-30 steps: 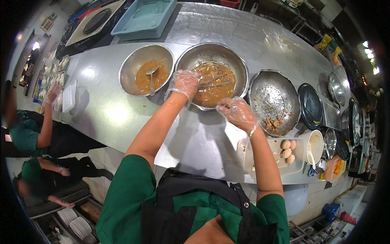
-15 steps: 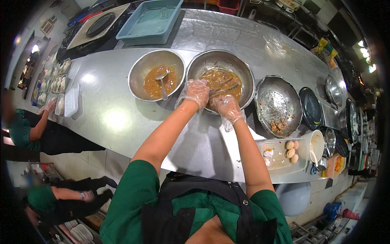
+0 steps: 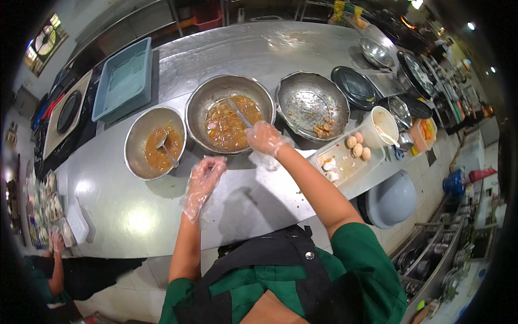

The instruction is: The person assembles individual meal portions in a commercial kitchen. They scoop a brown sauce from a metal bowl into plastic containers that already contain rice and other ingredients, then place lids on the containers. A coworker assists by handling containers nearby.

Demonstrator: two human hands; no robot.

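My right hand (image 3: pixel 264 139), in a clear plastic glove, is closed on the end of metal tongs (image 3: pixel 237 111). Their far end lies across brown, chunky sauce (image 3: pixel 226 129) in the middle steel bowl (image 3: pixel 194 100). My left hand (image 3: pixel 202 181), also gloved, is over the table just in front of that bowl, fingers loosely bent and holding nothing. Left of it stands a smaller steel bowl (image 3: pixel 136 127) with thinner brown sauce and a spoon (image 3: pixel 168 154) resting inside. A fluted metal bowl (image 3: pixel 307 92) to the right has food scraps in it.
At the right front sits a clear tray (image 3: pixel 345 164) with several eggs, beside a white tub (image 3: pixel 380 121). A blue plastic bin (image 3: pixel 124 81) stands at the far left. Egg trays (image 3: pixel 48 208) lie along the left edge, near a co-worker's hands (image 3: pixel 55 240).
My view has turned right, shifting the bowls leftward. My left hand has left the middle bowl and dropped to its front. My right hand now grips the tongs at the bowl's near right rim.
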